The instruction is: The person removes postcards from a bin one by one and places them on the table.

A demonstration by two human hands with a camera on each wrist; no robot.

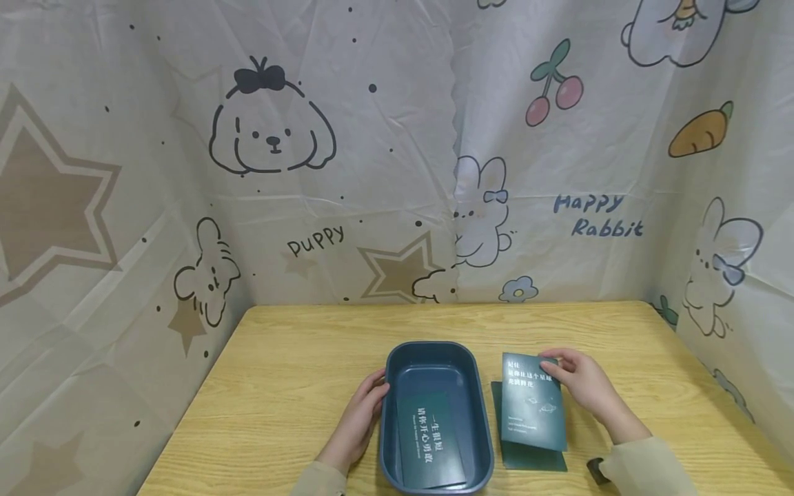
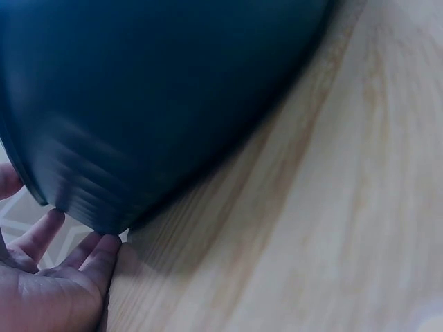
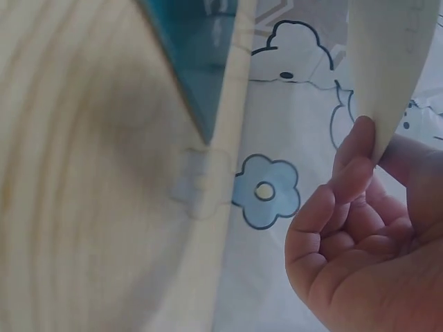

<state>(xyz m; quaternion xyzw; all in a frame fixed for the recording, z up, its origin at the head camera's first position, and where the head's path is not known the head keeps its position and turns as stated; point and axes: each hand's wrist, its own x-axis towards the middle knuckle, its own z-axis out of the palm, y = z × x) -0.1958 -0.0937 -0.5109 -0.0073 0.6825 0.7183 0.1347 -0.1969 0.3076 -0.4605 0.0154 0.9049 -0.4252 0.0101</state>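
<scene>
A dark blue rectangular tray [image 1: 392,365] with rounded corners stands on the table. Inside it lies a dark green card [image 1: 443,451] with white lettering. My left hand [image 1: 362,413] is at the tray's left side, its fingertips touching the outer wall and the thumb by the rim, as the left wrist view also shows. To the right of the tray, my right hand [image 1: 579,382] pinches a green printed card [image 1: 533,406] by its upper right corner, between thumb and fingers. Its pale back [image 3: 384,62] faces the right wrist camera. Beneath it, another green card [image 1: 533,460] lies on the table, partly covered.
The yellow wood-grain table [image 1: 298,372] extends around the tray. Pale curtains [image 1: 384,138] with cartoon animals and stars hang behind and along both sides. A small black object [image 1: 597,471] is beside the right sleeve [image 1: 648,468].
</scene>
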